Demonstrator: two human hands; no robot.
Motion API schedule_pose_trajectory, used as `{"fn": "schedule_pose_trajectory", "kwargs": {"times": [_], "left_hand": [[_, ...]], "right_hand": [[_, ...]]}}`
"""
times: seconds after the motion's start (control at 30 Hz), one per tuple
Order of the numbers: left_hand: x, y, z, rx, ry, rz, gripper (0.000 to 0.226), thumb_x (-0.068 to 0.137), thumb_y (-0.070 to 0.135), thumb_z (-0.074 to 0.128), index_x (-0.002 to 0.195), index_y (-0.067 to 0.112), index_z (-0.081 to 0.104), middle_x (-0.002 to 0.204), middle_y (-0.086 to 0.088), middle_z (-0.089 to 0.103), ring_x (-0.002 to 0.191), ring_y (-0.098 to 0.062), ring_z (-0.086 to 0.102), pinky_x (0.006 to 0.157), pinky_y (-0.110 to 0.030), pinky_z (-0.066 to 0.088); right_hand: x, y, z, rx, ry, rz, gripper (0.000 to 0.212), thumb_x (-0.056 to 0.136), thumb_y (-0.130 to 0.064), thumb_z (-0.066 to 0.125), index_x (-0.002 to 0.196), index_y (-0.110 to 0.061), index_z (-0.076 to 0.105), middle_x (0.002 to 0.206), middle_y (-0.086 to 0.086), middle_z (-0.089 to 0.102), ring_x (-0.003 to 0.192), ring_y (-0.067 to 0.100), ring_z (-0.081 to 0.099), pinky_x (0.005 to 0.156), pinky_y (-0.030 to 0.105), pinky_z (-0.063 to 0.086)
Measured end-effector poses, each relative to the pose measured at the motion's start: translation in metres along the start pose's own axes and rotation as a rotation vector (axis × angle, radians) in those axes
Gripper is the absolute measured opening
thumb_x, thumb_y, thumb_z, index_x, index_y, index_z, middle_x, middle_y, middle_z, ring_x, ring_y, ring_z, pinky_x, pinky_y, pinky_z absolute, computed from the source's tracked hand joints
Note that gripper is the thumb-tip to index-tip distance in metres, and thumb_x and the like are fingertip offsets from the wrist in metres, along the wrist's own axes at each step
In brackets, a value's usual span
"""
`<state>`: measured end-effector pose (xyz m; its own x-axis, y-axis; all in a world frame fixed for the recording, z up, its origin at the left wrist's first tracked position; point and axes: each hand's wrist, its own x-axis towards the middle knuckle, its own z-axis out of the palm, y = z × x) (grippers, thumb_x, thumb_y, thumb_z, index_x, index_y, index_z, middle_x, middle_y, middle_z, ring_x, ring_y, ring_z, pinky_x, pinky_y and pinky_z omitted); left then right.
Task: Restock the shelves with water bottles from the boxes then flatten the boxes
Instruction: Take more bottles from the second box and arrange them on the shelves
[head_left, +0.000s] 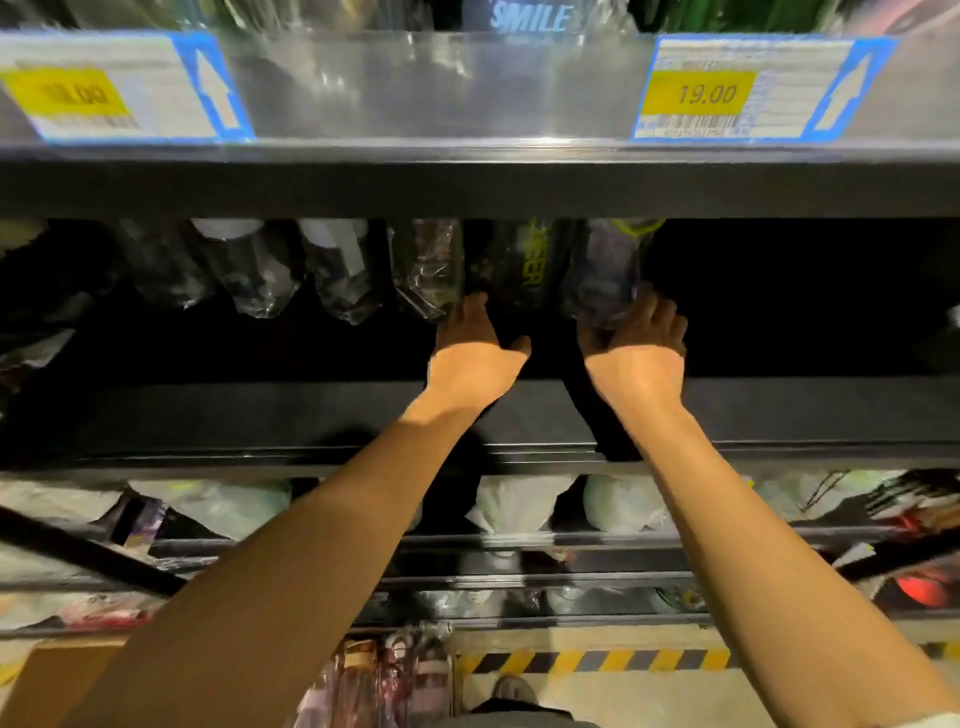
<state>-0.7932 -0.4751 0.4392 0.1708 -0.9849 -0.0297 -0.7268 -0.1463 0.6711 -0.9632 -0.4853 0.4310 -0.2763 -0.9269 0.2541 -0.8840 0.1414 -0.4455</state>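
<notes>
Both my arms reach deep into a dark middle shelf (260, 415). My left hand (475, 343) grips the base of a dark bottle with green lettering (519, 265). My right hand (636, 338) curls round the base of a clear bottle with a green cap ring (605, 275) just to its right. Several clear water bottles (343, 270) stand in a row to the left of these two. The fingertips of both hands are lost in shadow.
The shelf above carries price tags (706, 93) on a clear rail. The right part of the dark shelf holds nothing I can make out. Lower shelves hold white-capped bottles (519, 504). A cardboard box (57, 680) sits at bottom left; hazard tape (597, 662) marks the floor.
</notes>
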Motion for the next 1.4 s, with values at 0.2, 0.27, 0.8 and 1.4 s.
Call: {"fn": "schedule_pose_trajectory", "kwargs": {"times": [0.2,0.27,0.8,1.4], "left_hand": [[-0.089,-0.056,-0.061,0.254,0.013,0.135,0.058,0.096,0.047,0.065,0.141,0.013,0.051,0.133,-0.008,0.06,0.13,-0.034,0.049,0.097,-0.049,0.049],[-0.119,-0.083,-0.083,0.276,0.004,0.157,0.067,0.096,0.048,0.065,0.152,0.016,0.043,0.142,-0.005,0.057,0.133,-0.031,0.048,0.101,-0.048,0.046],[-0.31,-0.353,-0.099,0.611,-0.32,-0.049,0.062,0.097,0.057,0.054,0.144,0.018,0.043,0.142,-0.007,0.054,0.131,-0.032,0.049,0.108,-0.045,0.043],[-0.338,-0.602,0.196,0.388,-0.731,-0.483,0.066,0.099,0.053,0.059,0.147,0.014,0.037,0.143,-0.008,0.054,0.13,-0.031,0.051,0.107,-0.046,0.045]], "right_hand": [[-0.117,-0.037,-0.026,-0.253,-0.095,-0.134,0.072,0.098,-0.053,0.056,0.149,-0.003,0.04,0.151,0.02,0.042,0.132,0.041,0.042,0.106,0.049,0.04],[-0.162,-0.053,-0.029,-0.284,-0.127,-0.174,0.074,0.099,-0.054,0.053,0.153,-0.006,0.036,0.157,0.017,0.036,0.136,0.039,0.04,0.109,0.047,0.038],[-0.44,-0.107,0.093,-0.493,-0.681,-0.307,0.071,0.097,-0.061,0.044,0.15,-0.014,0.036,0.153,0.013,0.038,0.132,0.034,0.042,0.109,0.045,0.036],[-0.563,0.081,0.416,-0.454,-1.057,-0.039,0.069,0.098,-0.058,0.049,0.146,-0.012,0.031,0.14,0.013,0.048,0.123,0.032,0.051,0.102,0.043,0.045]]}}
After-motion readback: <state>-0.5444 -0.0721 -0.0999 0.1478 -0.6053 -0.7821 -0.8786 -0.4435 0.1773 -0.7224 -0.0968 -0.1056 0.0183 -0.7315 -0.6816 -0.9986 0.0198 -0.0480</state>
